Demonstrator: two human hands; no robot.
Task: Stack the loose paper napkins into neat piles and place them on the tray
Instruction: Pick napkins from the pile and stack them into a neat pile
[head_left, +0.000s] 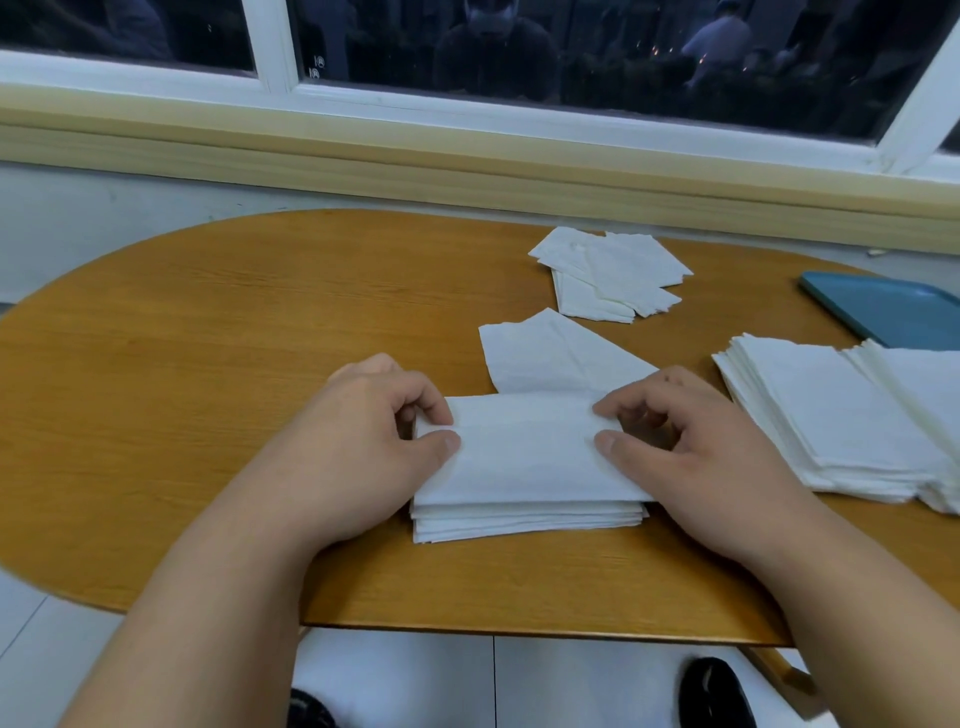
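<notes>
Head view. Napkin stack (524, 467): white, folded, edges squared, laid on the table (208, 364) between both sets of fingers. Left hand (363, 441): fingers curled, the stack's left edge pinched by thumb and forefinger. Right hand (691, 447): curled likewise, right edge pinched. Loose napkins (608, 275): scattered beyond the fingertips. Tray (893, 312): blue, well right of the right fingers.

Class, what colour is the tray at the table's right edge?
The flat rectangular tray is teal blue, best seen in head view.
</notes>
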